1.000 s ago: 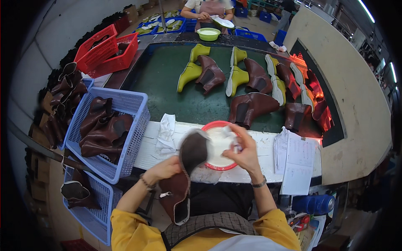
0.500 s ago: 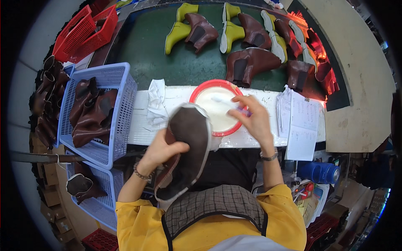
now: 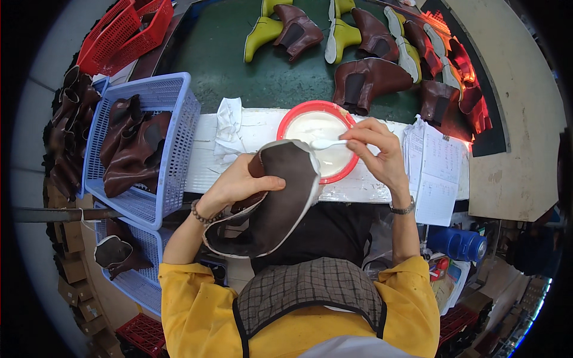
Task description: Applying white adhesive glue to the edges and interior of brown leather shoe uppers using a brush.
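My left hand (image 3: 249, 181) grips a boot upper (image 3: 279, 200) with its dark brown underside turned up and a pale strip along its edge; the thumb presses on that underside. In my right hand (image 3: 382, 154) is a slim white toothbrush (image 3: 328, 144), pinched between thumb and fingers. Its head touches or nearly touches the pale edge at the toe of the upper; which one I cannot tell. Just beyond, partly covered by the upper, stands a red-rimmed bowl (image 3: 283, 121) holding a creamy white liquid.
A crumpled white cloth (image 3: 228, 130) lies left of the bowl, written sheets (image 3: 437, 173) to its right. Brown boot uppers (image 3: 370, 83) and yellow-green lasts (image 3: 262, 37) stand on the green table (image 3: 209, 56). Blue baskets (image 3: 186, 128) with uppers are at left, a blue bottle (image 3: 456, 243) at right.
The boot upper has shifted up and right and tilted more. My right hand has moved slightly right, bringing the toothbrush from over the bowl to the upper's toe edge. The whole view has shifted a little.
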The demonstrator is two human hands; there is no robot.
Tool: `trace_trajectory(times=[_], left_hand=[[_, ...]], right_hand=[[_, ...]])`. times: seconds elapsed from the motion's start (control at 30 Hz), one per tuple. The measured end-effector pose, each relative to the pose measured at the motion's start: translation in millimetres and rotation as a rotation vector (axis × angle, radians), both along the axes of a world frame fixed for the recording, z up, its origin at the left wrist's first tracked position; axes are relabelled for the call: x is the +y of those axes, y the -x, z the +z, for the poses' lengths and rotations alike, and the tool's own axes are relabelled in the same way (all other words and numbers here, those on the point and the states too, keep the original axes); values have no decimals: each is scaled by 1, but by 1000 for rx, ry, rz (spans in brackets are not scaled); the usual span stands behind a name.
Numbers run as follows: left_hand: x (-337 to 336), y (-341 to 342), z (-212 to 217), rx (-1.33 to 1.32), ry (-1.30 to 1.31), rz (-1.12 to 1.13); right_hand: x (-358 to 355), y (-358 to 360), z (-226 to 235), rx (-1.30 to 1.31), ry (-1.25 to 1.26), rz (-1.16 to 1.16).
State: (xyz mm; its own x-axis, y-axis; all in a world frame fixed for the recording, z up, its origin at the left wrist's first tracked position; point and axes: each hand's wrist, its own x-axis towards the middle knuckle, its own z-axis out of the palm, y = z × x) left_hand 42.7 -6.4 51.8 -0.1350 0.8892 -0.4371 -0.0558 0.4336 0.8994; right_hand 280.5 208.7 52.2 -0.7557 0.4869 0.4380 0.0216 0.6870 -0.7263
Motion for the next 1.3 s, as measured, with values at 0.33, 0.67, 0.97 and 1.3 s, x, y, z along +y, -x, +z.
trace_trajectory(times=[0.33, 0.67, 0.97, 1.3], left_hand=[[9, 7, 24, 27, -289, 305], [6, 18, 11, -22, -176, 90], [7, 0, 43, 84, 41, -141], [10, 45, -31, 772, -459, 465]], right_hand=[[-17, 10, -3, 11, -120, -94], [-13, 8, 1, -23, -117, -69], [5, 53, 21, 53, -198, 186], [-6, -11, -29, -470, -269, -329]])
